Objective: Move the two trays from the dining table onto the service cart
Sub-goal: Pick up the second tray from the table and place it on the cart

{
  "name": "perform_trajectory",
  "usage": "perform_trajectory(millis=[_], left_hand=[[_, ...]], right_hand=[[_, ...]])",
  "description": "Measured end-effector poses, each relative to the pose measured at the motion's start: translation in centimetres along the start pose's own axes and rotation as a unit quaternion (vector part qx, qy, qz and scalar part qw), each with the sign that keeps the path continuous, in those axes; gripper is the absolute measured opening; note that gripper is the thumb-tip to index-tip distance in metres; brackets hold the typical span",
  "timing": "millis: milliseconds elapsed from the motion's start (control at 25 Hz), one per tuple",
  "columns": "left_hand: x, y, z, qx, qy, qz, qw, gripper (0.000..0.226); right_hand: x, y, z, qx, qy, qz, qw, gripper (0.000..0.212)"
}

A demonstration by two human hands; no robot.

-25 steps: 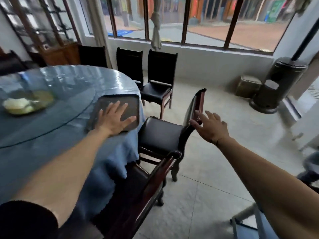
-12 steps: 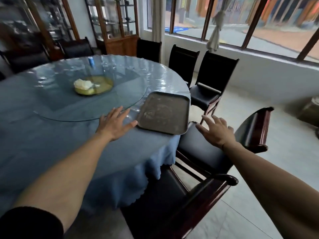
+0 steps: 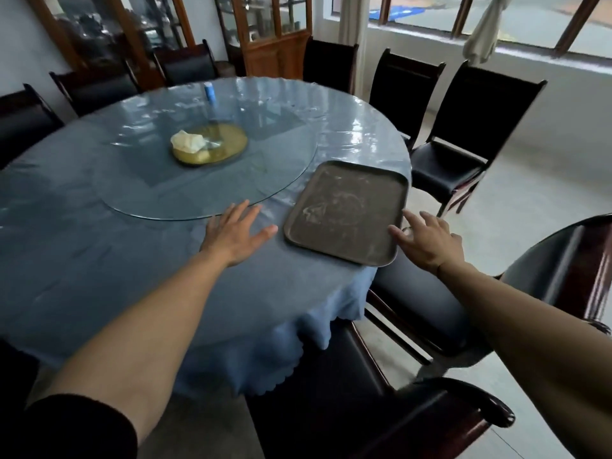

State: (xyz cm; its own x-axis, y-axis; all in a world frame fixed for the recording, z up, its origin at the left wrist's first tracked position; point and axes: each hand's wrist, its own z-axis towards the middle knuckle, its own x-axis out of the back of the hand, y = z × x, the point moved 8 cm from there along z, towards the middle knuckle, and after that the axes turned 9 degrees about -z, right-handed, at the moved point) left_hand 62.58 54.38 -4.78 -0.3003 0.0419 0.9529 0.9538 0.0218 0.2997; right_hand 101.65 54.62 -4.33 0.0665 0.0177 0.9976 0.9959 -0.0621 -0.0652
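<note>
Now, tray (image 3: pixel 346 210): I see it flat at the right edge of the surface (image 3: pixel 99 260), near corner overhanging.
Left grip (image 3: pixel 236 235): fingers spread, empty, palm down just left of the tray.
Right grip (image 3: pixel 429 240): fingers apart, empty, fingertips at the tray's right rim.
Turntable (image 3: pixel 198 187): mid-surface, carrying a dish (image 3: pixel 210 145).
</note>
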Motion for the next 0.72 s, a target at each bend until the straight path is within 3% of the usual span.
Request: perform_trajectory(millis=[200, 560, 720], left_hand=[[-4.0, 1.5, 7.1, 0.036, -0.023, -0.021, 0.999, 0.084], [-11.2, 1.4, 18.5, 0.102, -0.070, -0.043, 0.991, 0.086], [-14.5, 0.8, 23.1, 0.178, -0.070, -0.159, 0.969, 0.082]], right_hand=[[-3.3, 0.8, 7.2, 0.015, -0.025, -0.010, 1.000, 0.077], [-10.5, 3.8, 18.5, -0.033, -0.078, 0.039, 0.996, 0.082], [-13.5, 5.3, 21.7, -0.095, -0.087, 0.136, 0.982, 0.078]])
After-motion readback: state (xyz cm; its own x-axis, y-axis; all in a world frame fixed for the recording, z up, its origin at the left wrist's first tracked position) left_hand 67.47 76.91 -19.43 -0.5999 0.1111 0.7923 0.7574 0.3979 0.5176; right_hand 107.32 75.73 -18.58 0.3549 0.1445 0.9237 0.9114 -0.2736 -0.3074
